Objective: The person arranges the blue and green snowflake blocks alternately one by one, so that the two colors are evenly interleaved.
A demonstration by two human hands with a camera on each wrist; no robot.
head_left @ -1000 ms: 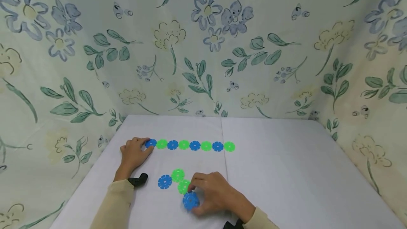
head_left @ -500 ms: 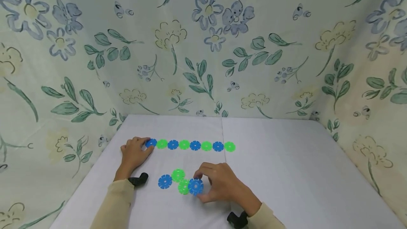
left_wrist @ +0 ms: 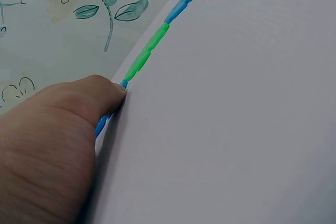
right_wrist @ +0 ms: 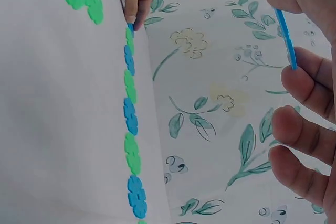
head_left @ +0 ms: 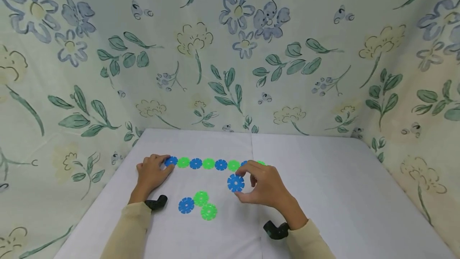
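A row of notched plastic discs, blue and green by turns, runs across the table; one green disc [head_left: 208,164] lies mid-row. With thumb and fingers, my left hand [head_left: 151,174] pinches the leftmost blue disc [head_left: 171,161], its thumb also showing in the left wrist view. Above the table, in front of the row's right part, my right hand [head_left: 264,185] holds a loose blue disc [head_left: 235,183] by its edges between thumb and fingertip. The right wrist view shows this blue disc [right_wrist: 286,38] edge-on. Behind the right hand, the row's right end is partly hidden.
Nearer the front of the white table [head_left: 341,195] lie a loose blue disc [head_left: 186,205] and two green discs, one of them [head_left: 209,212] lower right. Floral cloth [head_left: 230,71] hangs behind the table and along both sides.
My right hand has lifted the blue disc from beside the loose discs and carried it up and right toward the row. The left hand stays at the row's left end.
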